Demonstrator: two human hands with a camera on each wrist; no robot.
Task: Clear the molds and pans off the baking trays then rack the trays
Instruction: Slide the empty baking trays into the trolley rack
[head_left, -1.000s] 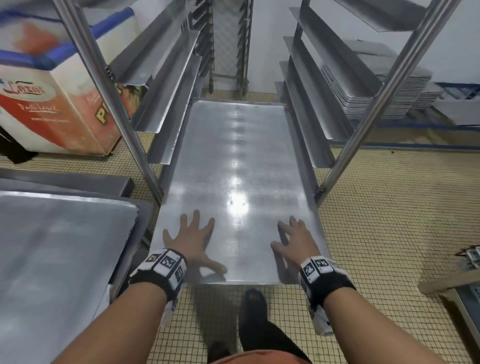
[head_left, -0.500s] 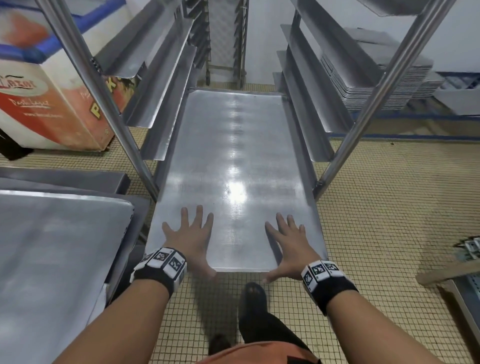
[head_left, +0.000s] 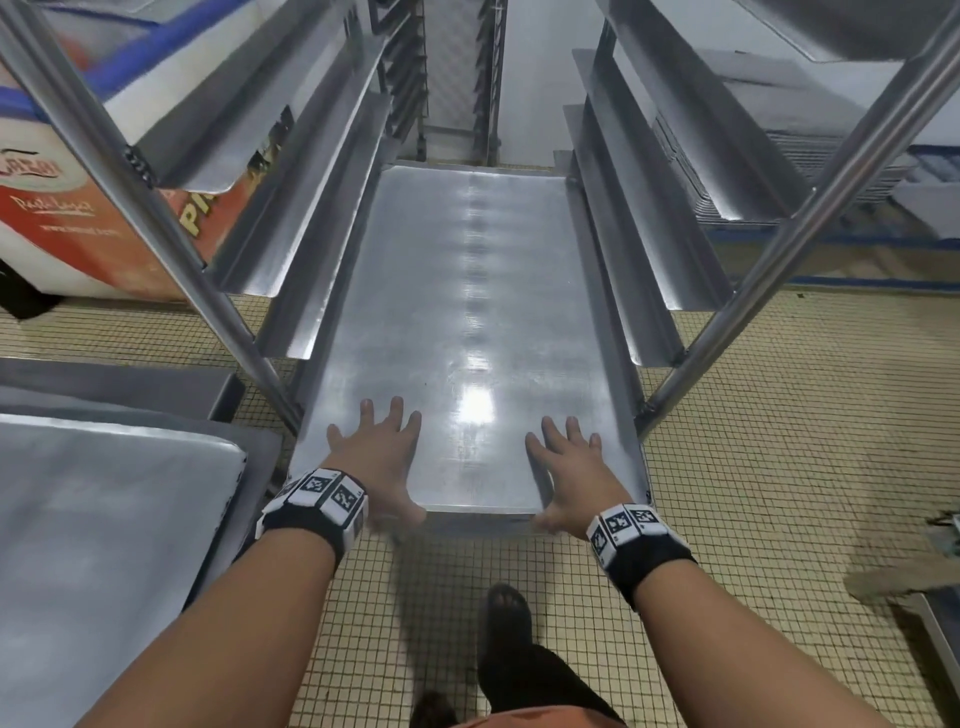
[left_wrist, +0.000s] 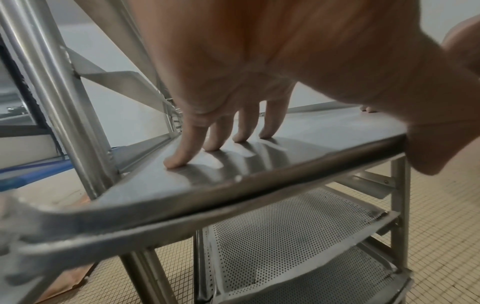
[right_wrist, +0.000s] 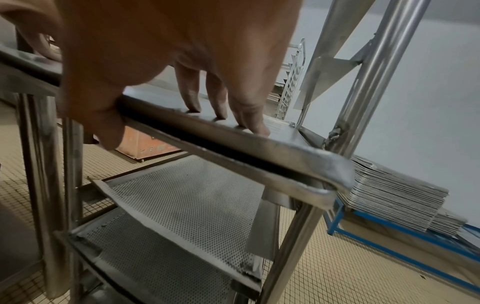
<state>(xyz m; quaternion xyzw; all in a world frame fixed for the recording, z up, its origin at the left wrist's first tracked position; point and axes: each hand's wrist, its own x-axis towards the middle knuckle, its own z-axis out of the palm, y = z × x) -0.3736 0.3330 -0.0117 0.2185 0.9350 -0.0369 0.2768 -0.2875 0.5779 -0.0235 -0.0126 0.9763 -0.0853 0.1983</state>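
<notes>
Tiled floor (head_left: 779, 467) lies under a metal rack (head_left: 810, 208); left hand (head_left: 376, 457) and right hand (head_left: 574, 475) press flat, fingers spread, thumbs hooked under the near rim of the tray (head_left: 467, 312) ahead.

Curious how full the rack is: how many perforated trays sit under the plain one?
2: one perforated grey metal tray below the plain steel tray, a second perforated tray lower still. More may hide beneath.

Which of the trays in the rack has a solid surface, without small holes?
The top baking tray, under both hands. The two trays on the lower rails are perforated.
</notes>
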